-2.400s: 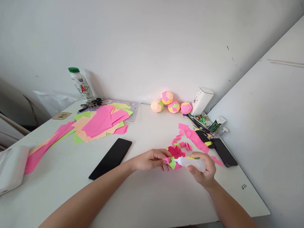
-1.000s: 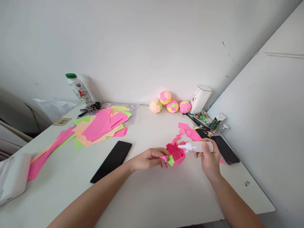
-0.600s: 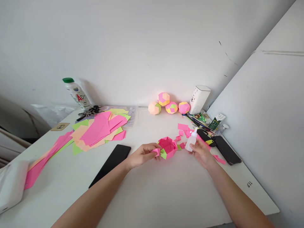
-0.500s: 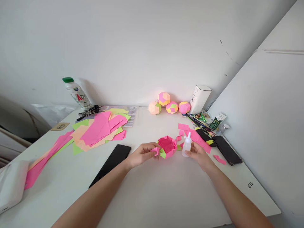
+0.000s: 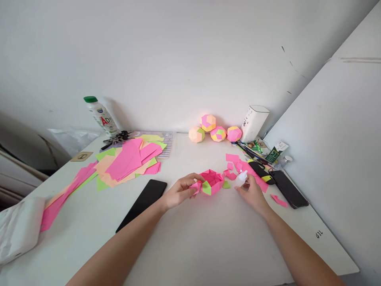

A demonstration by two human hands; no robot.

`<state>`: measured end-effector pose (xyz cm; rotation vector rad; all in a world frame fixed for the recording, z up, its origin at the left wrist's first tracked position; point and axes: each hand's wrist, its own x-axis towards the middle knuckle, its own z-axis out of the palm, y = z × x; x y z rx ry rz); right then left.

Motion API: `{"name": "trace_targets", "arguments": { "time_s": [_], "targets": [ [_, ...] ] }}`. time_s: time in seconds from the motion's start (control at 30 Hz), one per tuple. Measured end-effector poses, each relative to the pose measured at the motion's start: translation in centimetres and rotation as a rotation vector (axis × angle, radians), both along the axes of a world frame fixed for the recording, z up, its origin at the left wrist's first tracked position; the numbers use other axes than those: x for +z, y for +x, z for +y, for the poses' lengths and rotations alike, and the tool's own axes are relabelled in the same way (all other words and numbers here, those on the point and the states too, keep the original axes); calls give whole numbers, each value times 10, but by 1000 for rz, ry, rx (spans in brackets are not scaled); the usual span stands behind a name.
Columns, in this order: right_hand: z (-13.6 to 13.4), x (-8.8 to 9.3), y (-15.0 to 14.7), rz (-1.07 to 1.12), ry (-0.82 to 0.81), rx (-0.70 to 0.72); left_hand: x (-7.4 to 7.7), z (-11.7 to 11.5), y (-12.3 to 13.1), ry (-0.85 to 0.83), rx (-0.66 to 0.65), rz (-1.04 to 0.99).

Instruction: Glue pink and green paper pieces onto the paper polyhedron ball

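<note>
Left grip pinches a pink paper piece beside an open paper bowl, seemingly for steadiness, while the right grip holds a bottle nozzle-up, probably against drips.

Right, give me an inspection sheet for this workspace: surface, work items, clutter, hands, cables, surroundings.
Surface: white table, handwritten marks near its right corner.
Work items: open pink paper shape with a green facet; tilted squeeze bottle.
Clutter: coloured paper sheets, pink scraps, keys, black slab.
Hands: left hand pinches a small pink piece at the shape's side; right hand holds the bottle.
Cables: nothing certain; a thin line behind the white container is too small to identify.
Surroundings: pale wall behind; four paper balls near it.
</note>
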<state>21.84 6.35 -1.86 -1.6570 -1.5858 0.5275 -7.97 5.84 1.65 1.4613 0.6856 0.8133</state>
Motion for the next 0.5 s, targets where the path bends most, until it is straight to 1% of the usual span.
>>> {"name": "trace_targets", "arguments": {
  "time_s": [0.1, 0.2, 0.23, 0.3, 0.37, 0.4, 0.43, 0.47, 0.5],
  "targets": [
    [-3, -1, 0, -47, 8, 26, 2, -2, 0, 70, 82, 28],
    [-7, 0, 0, -89, 32, 23, 5, -6, 3, 241, 228, 47],
    [-10, 1, -1, -125, 70, 9, 6, -9, 5, 303, 264, 52],
    [-16, 8, -5, -251, 221, -37, 10, -15, 10, 407, 303, 23],
    [-24, 18, -12, -383, 455, -77, 14, -24, 18, 436, 283, -22],
    [-29, 24, -16, -390, 563, -79, 16, -30, 23, 432, 262, -47],
    [-35, 30, -20, -360, 658, -44, 16, -35, 27, 429, 245, -83],
    [-41, 36, -25, -310, 731, 35, 17, -41, 32, 408, 212, -101],
    [-47, 40, -30, -257, 771, 164, 16, -47, 37, 391, 178, -116]
  ]
}}
